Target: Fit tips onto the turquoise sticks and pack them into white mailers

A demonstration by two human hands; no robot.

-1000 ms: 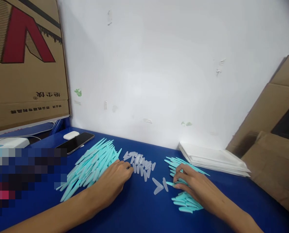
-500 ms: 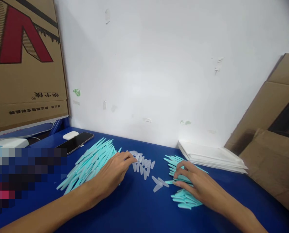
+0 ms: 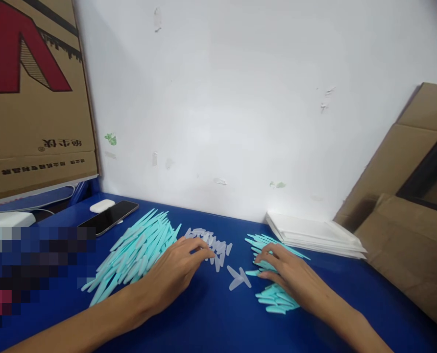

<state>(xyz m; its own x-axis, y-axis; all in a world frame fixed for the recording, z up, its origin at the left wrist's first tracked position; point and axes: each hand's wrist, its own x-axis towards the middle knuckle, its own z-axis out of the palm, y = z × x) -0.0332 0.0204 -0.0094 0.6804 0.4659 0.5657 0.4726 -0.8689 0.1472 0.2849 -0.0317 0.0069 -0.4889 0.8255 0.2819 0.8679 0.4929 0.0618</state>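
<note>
My left hand [image 3: 191, 257] is over the near edge of a cluster of small translucent caps [image 3: 220, 247], its fingertips drawn together. What is between them, if anything, is hidden. My right hand [image 3: 282, 269] has thumb and finger closed on a slim teal stick [image 3: 253, 272], shaped like an eyebrow razor, whose tip points left. Under and around that hand lie more teal sticks [image 3: 275, 300]. Several loose caps [image 3: 236, 279] rest between the hands. Left of my left hand is a large pile of teal sticks [image 3: 137, 250], some with translucent ends.
A phone [image 3: 110, 217] and a white rounded case [image 3: 102, 206] lie at the back left of the blue table [image 3: 204, 323]. Flat white sheets or packets [image 3: 314, 235] are stacked at the back right. Cardboard boxes [image 3: 38, 117] flank both sides, and a white wall [image 3: 218, 98] stands behind.
My left hand has moved slightly right and toward me over the caps, its fingertips drawing together. My right hand stays at the teal sticks. The whole view has shifted a little.
</note>
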